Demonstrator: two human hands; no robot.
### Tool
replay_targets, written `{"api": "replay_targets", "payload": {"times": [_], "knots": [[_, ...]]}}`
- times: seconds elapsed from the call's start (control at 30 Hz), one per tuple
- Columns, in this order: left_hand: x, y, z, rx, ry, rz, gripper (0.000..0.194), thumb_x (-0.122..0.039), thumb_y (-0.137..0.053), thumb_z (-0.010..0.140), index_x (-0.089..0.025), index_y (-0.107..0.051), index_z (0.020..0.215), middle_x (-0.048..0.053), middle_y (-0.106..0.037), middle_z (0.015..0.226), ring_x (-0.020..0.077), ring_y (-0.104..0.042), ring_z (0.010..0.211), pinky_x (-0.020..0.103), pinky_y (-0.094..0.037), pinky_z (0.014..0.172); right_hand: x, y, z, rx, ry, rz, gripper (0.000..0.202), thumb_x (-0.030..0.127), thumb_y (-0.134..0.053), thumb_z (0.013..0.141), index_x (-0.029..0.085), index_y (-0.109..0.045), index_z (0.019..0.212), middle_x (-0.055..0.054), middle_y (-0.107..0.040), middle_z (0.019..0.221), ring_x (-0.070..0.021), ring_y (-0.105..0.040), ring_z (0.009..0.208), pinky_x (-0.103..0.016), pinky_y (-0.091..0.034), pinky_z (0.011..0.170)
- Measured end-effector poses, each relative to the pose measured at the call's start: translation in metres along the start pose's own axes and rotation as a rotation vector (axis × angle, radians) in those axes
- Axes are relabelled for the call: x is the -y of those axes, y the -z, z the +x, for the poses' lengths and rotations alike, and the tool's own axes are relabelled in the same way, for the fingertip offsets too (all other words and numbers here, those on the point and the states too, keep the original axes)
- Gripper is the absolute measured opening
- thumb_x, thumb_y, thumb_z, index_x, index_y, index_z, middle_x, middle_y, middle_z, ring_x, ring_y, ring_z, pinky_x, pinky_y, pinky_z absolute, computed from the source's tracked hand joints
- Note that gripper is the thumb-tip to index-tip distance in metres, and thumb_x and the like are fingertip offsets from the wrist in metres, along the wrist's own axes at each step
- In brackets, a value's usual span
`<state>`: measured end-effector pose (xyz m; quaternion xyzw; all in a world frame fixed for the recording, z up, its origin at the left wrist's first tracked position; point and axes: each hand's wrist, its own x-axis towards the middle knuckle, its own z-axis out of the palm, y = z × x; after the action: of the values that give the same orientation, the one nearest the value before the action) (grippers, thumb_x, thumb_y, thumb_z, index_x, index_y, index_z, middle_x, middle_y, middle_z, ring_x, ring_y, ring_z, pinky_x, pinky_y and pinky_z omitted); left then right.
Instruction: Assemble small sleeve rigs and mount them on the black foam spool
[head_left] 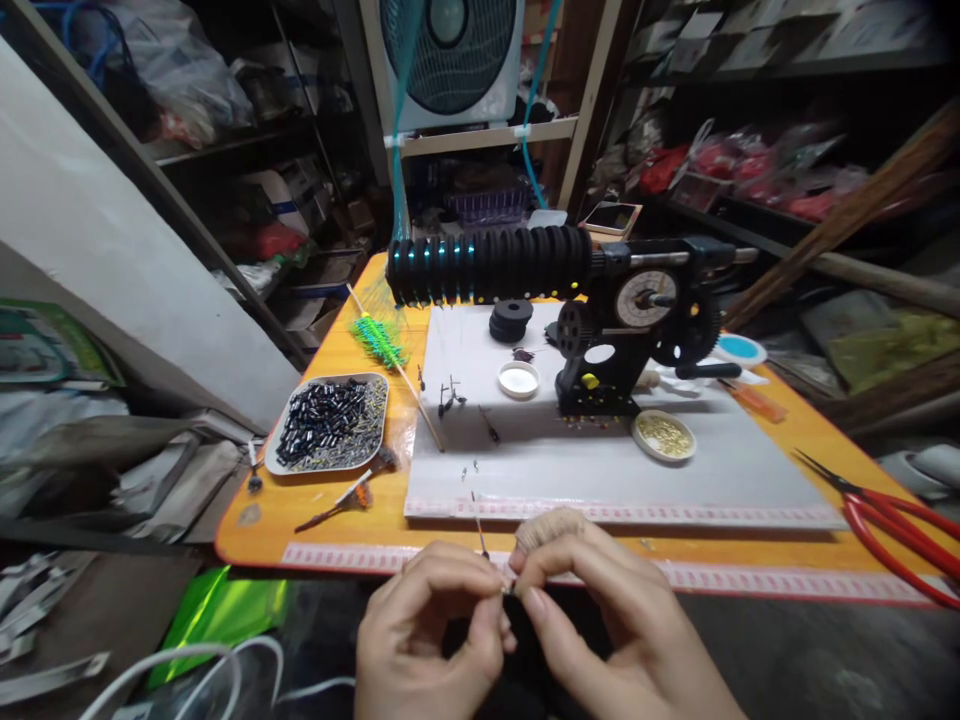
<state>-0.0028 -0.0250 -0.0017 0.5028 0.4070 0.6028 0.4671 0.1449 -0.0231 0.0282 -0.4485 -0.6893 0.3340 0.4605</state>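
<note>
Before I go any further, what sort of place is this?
Probably a small craft workshop: a black geared machine stands on the orange table, with a tray of tiny parts nearby and cluttered shelves at the sides.

I see one tiny piece (509, 589), a speck of pale and dark, too small for me to make out its shape. It is pinched from both sides by fingertips (491, 600), which hide much of it from me. I find it on the near side of the white board (637, 492), apart from it, left of the board's middle.
</note>
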Motion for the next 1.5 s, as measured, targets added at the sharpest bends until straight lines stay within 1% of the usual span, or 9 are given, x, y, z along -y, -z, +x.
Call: {"api": "replay_targets", "payload": {"times": [0.23, 0.4, 0.53, 0.67, 0.77, 0.87, 1.1, 1.33, 1.5], "knots": [[-0.005, -0.007, 0.0, -0.024, 0.063, -0.118, 0.008, -0.016, -0.071, 0.081, -0.022, -0.071, 0.076, -0.002, -0.062, 0.079, 0.0053, -0.057, 0.055, 0.013, -0.049, 0.052, 0.006, 0.0, 0.004, 0.051, -0.049, 0.081, 0.015, 0.009, -0.052, 0.087, 0.02, -0.061, 0.082, -0.001, -0.063, 0.082, -0.0129, -0.063, 0.081, -0.022, -0.05, 0.073], [-0.006, -0.008, 0.0, -0.031, 0.038, -0.07, 0.009, -0.017, -0.075, 0.077, -0.022, -0.074, 0.07, 0.002, -0.067, 0.081, 0.0117, -0.063, 0.072, 0.018, -0.053, 0.067, 0.001, 0.0, 0.004, 0.085, -0.022, 0.011, 0.014, 0.008, -0.052, 0.087, 0.019, -0.058, 0.08, -0.002, -0.062, 0.082, -0.0135, -0.062, 0.078, -0.023, -0.051, 0.071], [-0.003, -0.01, -0.003, -0.017, 0.167, -0.207, 0.006, -0.022, -0.076, 0.078, -0.021, -0.074, 0.073, 0.001, -0.068, 0.077, 0.0034, -0.054, 0.049, 0.013, -0.047, 0.049, -0.006, 0.003, 0.002, 0.053, 0.129, -0.135, 0.014, 0.006, -0.056, 0.085, 0.02, -0.055, 0.08, -0.003, -0.06, 0.078, -0.0149, -0.061, 0.075, -0.024, -0.052, 0.065], [-0.002, -0.014, -0.004, -0.023, 0.351, -0.359, 0.016, -0.028, -0.082, 0.073, -0.017, -0.071, 0.068, -0.003, -0.064, 0.07, -0.0007, -0.054, 0.043, 0.008, -0.042, 0.042, -0.002, 0.011, -0.001, 0.019, 0.211, -0.141, 0.027, 0.001, -0.059, 0.082, 0.019, -0.059, 0.102, -0.004, -0.066, 0.088, -0.013, -0.066, 0.084, -0.019, -0.055, 0.075], [-0.004, -0.017, -0.003, -0.055, 0.426, -0.425, 0.021, -0.03, -0.085, 0.068, -0.016, -0.069, 0.066, -0.005, -0.062, 0.066, -0.0008, -0.055, 0.04, 0.006, -0.041, 0.038, 0.002, 0.018, -0.002, 0.058, 0.219, -0.142, 0.038, 0.0, -0.063, 0.079, 0.019, -0.063, 0.112, -0.006, -0.072, 0.1, -0.0138, -0.069, 0.095, -0.017, -0.055, 0.085], [-0.007, -0.019, -0.002, -0.081, 0.423, -0.468, 0.019, -0.028, -0.087, 0.066, -0.018, -0.071, 0.065, -0.005, -0.064, 0.067, 0.0003, -0.057, 0.04, 0.006, -0.044, 0.037, 0.001, 0.022, 0.0, 0.062, 0.259, -0.113, 0.04, 0.0, -0.068, 0.076, 0.018, -0.068, 0.112, -0.007, -0.074, 0.103, -0.0156, -0.071, 0.097, -0.017, -0.057, 0.086], [-0.006, -0.019, -0.002, -0.011, 0.418, -0.44, 0.016, -0.027, -0.084, 0.069, -0.018, -0.072, 0.068, -0.003, -0.064, 0.07, 0.0033, -0.06, 0.046, 0.011, -0.052, 0.041, -0.005, 0.02, -0.002, -0.002, 0.26, -0.065, 0.032, -0.004, -0.061, 0.08, 0.018, -0.068, 0.102, -0.007, -0.073, 0.087, -0.0161, -0.072, 0.079, -0.023, -0.06, 0.07], [0.0, -0.017, 0.001, -0.047, 0.429, -0.403, 0.021, -0.031, -0.084, 0.068, -0.017, -0.069, 0.068, -0.004, -0.066, 0.071, 0.0027, -0.058, 0.043, 0.011, -0.05, 0.038, -0.012, 0.017, 0.0, 0.026, 0.293, -0.113, 0.026, 0.0, -0.057, 0.085, 0.018, -0.064, 0.102, -0.006, -0.071, 0.084, -0.0155, -0.07, 0.079, -0.021, -0.058, 0.068], [0.003, -0.018, 0.003, -0.046, 0.429, -0.44, 0.02, -0.029, -0.085, 0.068, -0.017, -0.07, 0.067, -0.003, -0.066, 0.07, 0.0032, -0.058, 0.043, 0.011, -0.05, 0.038, -0.015, 0.019, 0.004, 0.022, 0.323, -0.161, 0.023, 0.0, -0.056, 0.081, 0.019, -0.063, 0.094, -0.004, -0.069, 0.078, -0.014, -0.069, 0.073, -0.019, -0.057, 0.065]]}}
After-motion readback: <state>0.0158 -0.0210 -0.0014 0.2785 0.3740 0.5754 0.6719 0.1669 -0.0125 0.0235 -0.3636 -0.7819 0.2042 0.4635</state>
